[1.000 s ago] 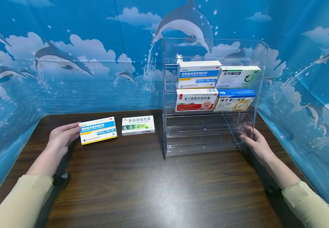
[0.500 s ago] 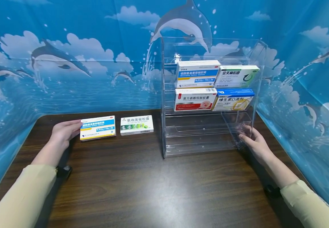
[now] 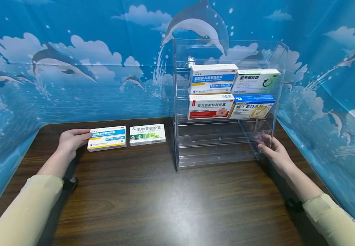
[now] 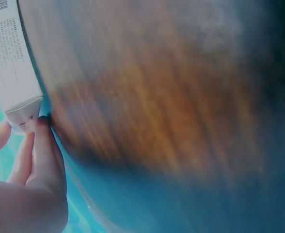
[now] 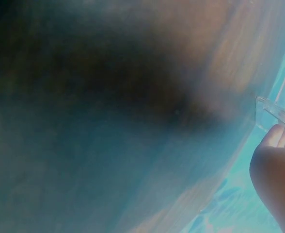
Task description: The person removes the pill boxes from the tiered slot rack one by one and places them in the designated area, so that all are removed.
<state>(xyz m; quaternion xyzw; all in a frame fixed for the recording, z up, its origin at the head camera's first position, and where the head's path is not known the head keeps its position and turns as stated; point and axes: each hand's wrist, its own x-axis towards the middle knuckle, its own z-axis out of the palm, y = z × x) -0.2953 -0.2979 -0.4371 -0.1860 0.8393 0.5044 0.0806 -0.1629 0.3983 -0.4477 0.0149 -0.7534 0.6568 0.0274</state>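
My left hand (image 3: 72, 142) pinches the left end of a white, blue and yellow medicine box (image 3: 107, 138), face up at the table's back left. In the left wrist view, thumb and fingers (image 4: 44, 150) meet at the end of that box (image 4: 12, 58). Just right of it lies a white and green medicine box (image 3: 147, 134). On the right, my right hand (image 3: 276, 153) grips the lower right side of a clear acrylic display rack (image 3: 217, 160). The right wrist view catches only a corner of the rack (image 5: 273, 110) beside the thumb.
Two rows of medicine boxes sit on the rack: a blue-and-white box (image 3: 213, 80) and a green-and-white box (image 3: 255, 82) above, a red-and-white box (image 3: 210, 107) and a blue-and-yellow box (image 3: 252, 107) below. A dolphin-print curtain (image 3: 103, 92) surrounds the dark wooden table (image 3: 140, 191).
The box in my left hand has come down from a tilted position to lie flatter, then shifted slightly right toward the green box. My right hand has stayed on the rack.
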